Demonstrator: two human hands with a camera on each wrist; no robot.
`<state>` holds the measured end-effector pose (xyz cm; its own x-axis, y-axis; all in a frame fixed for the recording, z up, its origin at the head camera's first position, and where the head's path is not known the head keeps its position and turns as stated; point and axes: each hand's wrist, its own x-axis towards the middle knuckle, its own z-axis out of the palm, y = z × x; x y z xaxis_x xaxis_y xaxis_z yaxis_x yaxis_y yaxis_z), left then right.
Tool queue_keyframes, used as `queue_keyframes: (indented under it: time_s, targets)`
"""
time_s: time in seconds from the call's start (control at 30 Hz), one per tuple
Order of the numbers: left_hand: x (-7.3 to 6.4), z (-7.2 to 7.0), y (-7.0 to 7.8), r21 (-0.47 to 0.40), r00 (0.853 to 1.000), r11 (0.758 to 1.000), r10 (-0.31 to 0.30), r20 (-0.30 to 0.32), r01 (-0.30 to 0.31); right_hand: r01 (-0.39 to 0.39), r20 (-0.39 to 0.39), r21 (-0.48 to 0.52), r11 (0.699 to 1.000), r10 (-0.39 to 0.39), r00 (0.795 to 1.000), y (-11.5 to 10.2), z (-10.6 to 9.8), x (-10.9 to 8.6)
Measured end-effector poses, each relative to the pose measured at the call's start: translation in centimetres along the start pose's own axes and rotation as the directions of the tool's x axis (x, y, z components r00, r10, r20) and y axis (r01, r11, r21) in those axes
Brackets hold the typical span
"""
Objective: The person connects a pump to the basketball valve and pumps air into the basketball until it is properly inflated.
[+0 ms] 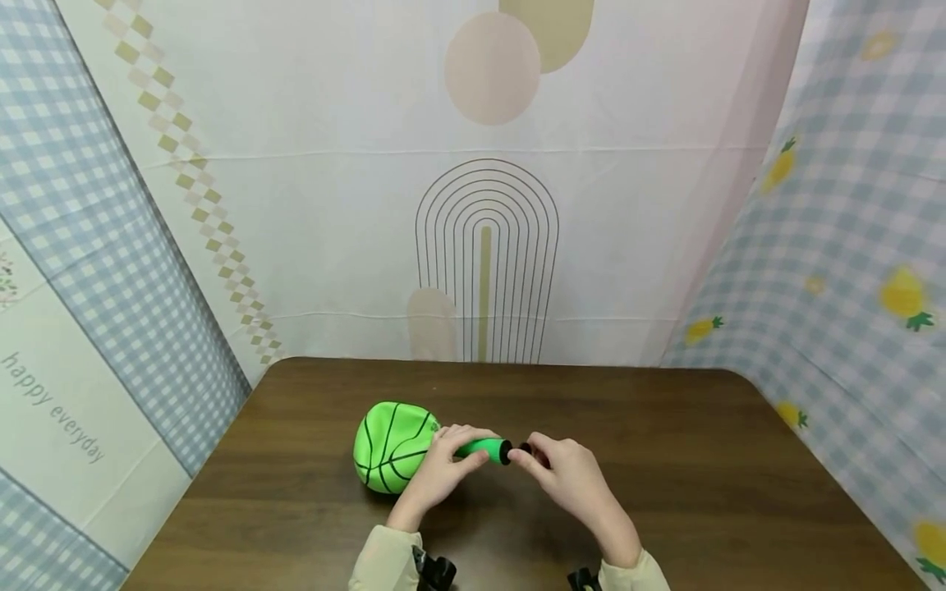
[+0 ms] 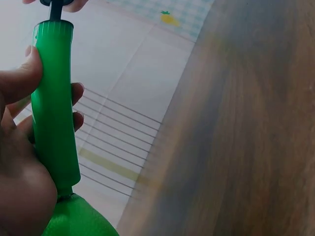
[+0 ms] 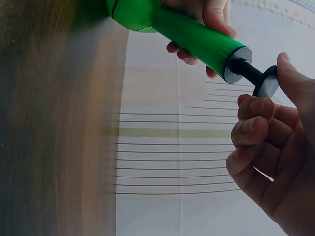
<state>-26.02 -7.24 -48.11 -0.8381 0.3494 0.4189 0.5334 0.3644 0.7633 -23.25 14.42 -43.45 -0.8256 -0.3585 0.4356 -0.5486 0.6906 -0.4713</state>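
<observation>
A bright green ball (image 1: 390, 450) with black basketball lines sits on the table, its outline uneven and partly sunken. Joined to it is a small green hand pump (image 2: 54, 108) with a black end cap. My left hand (image 1: 441, 464) grips the pump barrel, thumb on one side and fingers curled round the other. The pump's black handle (image 3: 267, 82), a round disc on a short rod, stands slightly out of the barrel. My right hand (image 1: 567, 476) pinches that disc between thumb and fingers. In the left wrist view, the pump's nozzle end meets the ball.
Everything lies over a dark brown wooden table (image 1: 702, 460) with rounded far corners. Behind it hangs a pale patterned cloth (image 1: 332, 246). Blue checked cloths flank the table, the right one (image 1: 835, 271) printed with yellow pineapples.
</observation>
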Motion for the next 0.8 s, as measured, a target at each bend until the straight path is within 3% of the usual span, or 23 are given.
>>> queue_keyframes:
  time_s: [0.13,0.4,0.53,0.67,0.8]
  targets:
    - [-0.2,-0.1,-0.6,0.002,1.0,1.0,-0.012,0.002,0.012,-0.015,0.016,-0.013,1.0,0.015,1.0,-0.2,0.4,0.1]
    - [-0.4,0.0,-1.1,-0.045,0.994,0.993,-0.104,0.022,0.105,-0.047,0.029,-0.033,0.998,0.048,0.998,-0.2,1.0,0.1]
    - [-0.3,0.2,-1.0,-0.01,0.998,0.998,-0.062,0.009,0.062,-0.076,-0.002,0.022,0.997,0.076,0.997,0.2,0.7,0.0]
    - [-0.2,0.3,-0.9,0.027,1.0,1.0,0.005,-0.009,-0.005,-0.056,-0.068,0.044,0.997,0.059,0.996,0.7,0.1,-0.1]
    - [-0.2,0.2,-0.8,0.035,0.999,0.999,0.01,-0.045,-0.008,-0.039,-0.156,0.036,0.999,0.044,0.987,1.2,-1.4,-0.2]
